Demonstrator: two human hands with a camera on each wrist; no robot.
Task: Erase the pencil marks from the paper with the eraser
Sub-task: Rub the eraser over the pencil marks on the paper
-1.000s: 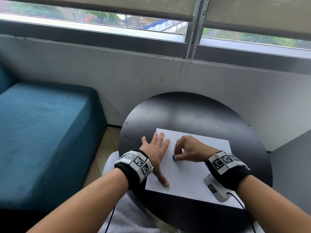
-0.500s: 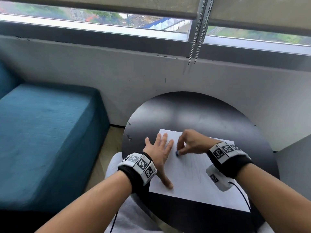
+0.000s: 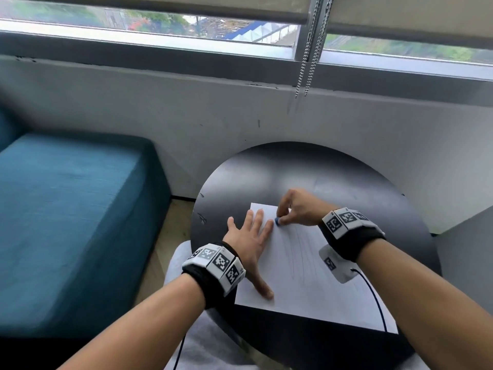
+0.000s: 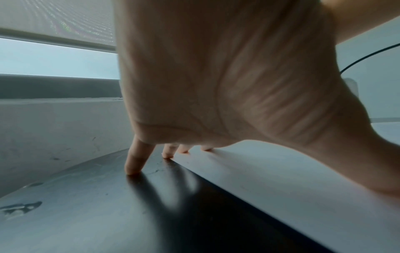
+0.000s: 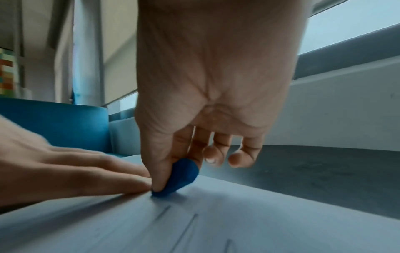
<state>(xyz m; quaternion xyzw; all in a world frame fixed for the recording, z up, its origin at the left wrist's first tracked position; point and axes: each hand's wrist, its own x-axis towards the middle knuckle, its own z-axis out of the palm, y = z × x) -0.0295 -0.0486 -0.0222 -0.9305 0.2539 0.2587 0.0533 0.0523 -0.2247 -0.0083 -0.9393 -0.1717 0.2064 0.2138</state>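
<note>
A white sheet of paper (image 3: 306, 279) lies on the round black table (image 3: 293, 172), with faint pencil strokes (image 3: 298, 252) down its middle; the right wrist view shows these pencil strokes (image 5: 186, 229) close up. My right hand (image 3: 296, 209) pinches a small blue eraser (image 3: 278, 221) between thumb and fingers and presses it on the paper near the far left corner. Up close, the eraser (image 5: 179, 178) touches the sheet just beyond the strokes. My left hand (image 3: 250, 236) lies flat with spread fingers on the paper's left edge, its fingertips (image 4: 132, 164) partly on the table.
A teal sofa (image 3: 72, 222) stands left of the table. A grey wall and window sill (image 3: 240, 76) run behind it, with blind chains (image 3: 306, 49) hanging down. A black cable (image 3: 373, 295) trails from my right wrist over the paper's right part.
My right hand has slid the eraser farther away along the paper, toward its far left corner. The left hand keeps pressing the sheet in the same spot.
</note>
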